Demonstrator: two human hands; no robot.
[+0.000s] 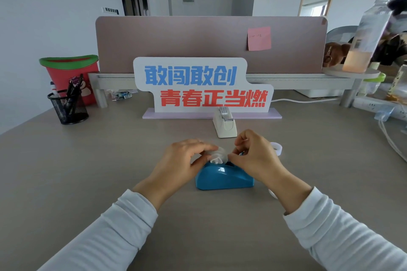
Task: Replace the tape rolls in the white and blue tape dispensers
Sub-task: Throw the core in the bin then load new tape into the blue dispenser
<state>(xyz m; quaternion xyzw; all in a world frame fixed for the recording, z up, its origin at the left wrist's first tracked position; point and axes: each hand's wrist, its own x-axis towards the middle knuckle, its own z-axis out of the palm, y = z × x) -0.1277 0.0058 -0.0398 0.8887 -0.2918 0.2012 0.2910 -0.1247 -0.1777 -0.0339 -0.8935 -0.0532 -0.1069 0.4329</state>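
The blue tape dispenser sits on the grey desk right in front of me. Just above its top opening is a clear tape roll on a white hub, held between both hands. My left hand pinches the roll's left side and my right hand pinches its right side. Whether the hub rests in the dispenser's slot is hidden by my fingers. The white tape dispenser stands farther back with a roll in it. A loose tape roll lies to the right of my right hand.
A sign with blue and red characters stands behind the white dispenser, before a pink divider. A black mesh pen holder and red bin are at left. Bottles, cables and a power strip crowd the right.
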